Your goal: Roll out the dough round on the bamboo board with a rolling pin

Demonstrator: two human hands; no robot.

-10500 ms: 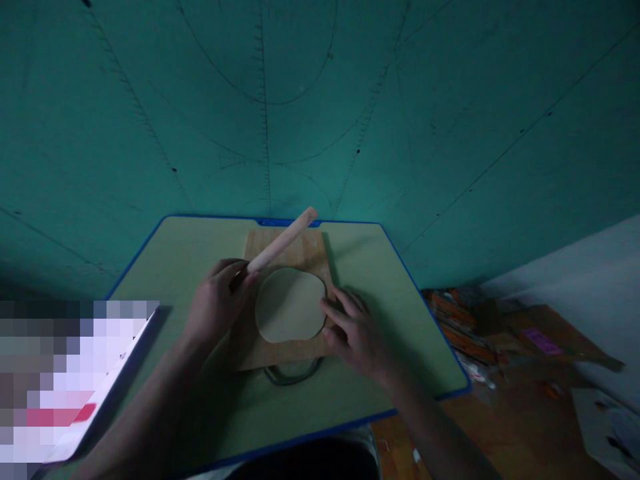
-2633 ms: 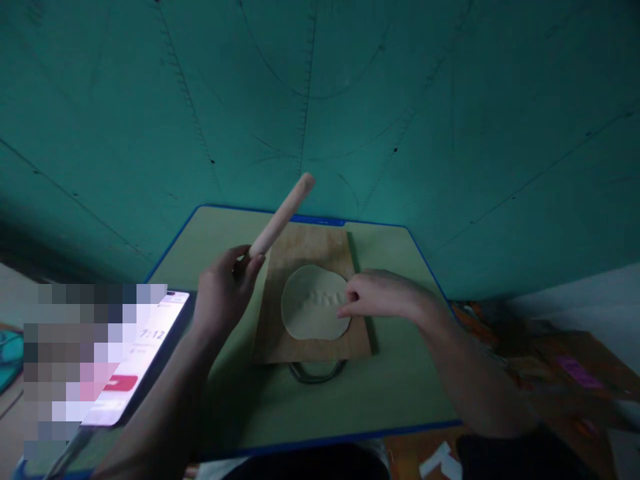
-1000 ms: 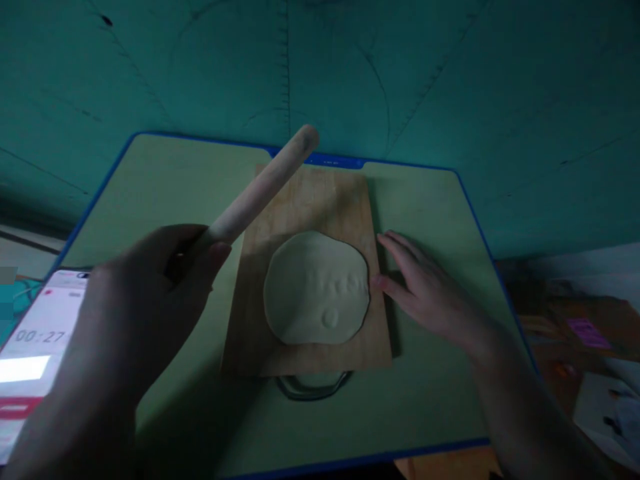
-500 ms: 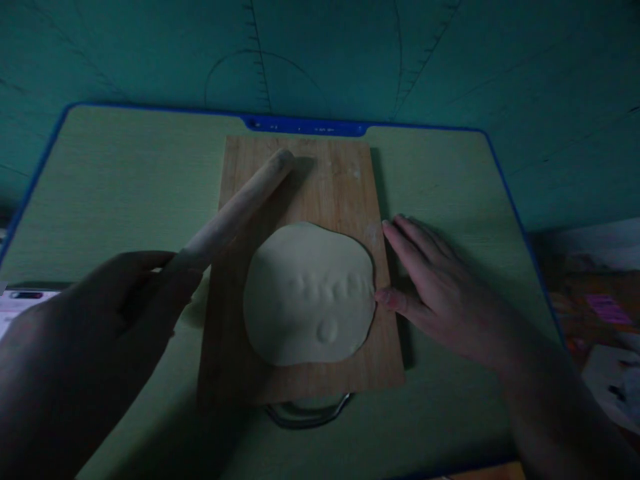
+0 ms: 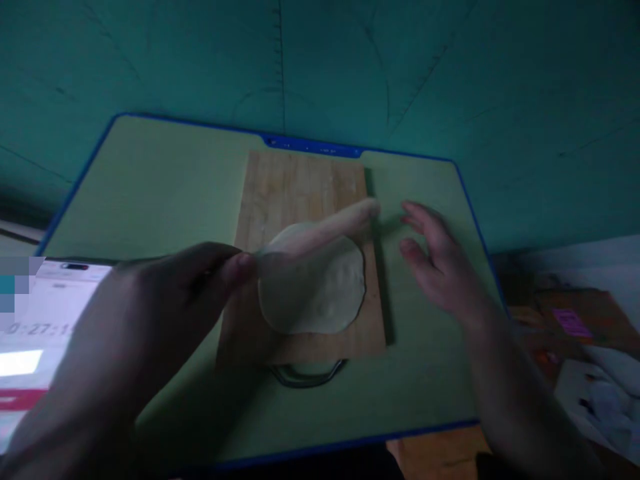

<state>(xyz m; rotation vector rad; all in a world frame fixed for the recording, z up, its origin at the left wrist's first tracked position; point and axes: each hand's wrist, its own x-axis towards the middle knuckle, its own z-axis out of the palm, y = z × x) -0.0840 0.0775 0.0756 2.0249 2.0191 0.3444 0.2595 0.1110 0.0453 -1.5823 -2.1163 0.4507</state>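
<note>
My left hand (image 5: 200,280) is closed round one end of a wooden rolling pin (image 5: 335,225), which slants up to the right above the dough and is blurred by motion. A flat, roughly round sheet of pale dough (image 5: 315,293) lies on a wooden cutting board (image 5: 305,183); the pin hides part of its upper side. My right hand (image 5: 435,257) is off the board's right edge, fingers apart and holding nothing, near the pin's free end. Whether the pin touches the dough I cannot tell.
The board, with a metal handle (image 5: 310,381) at its near end, rests on a pale green table (image 5: 175,180) with a blue rim. At left a lit screen (image 5: 50,320) shows a timer. A green wall stands behind; boxes (image 5: 585,320) sit at lower right.
The rolling pin has swung from the board's left side to across the dough, carried by my left hand. My right hand has left the board's edge. The view has shifted.
</note>
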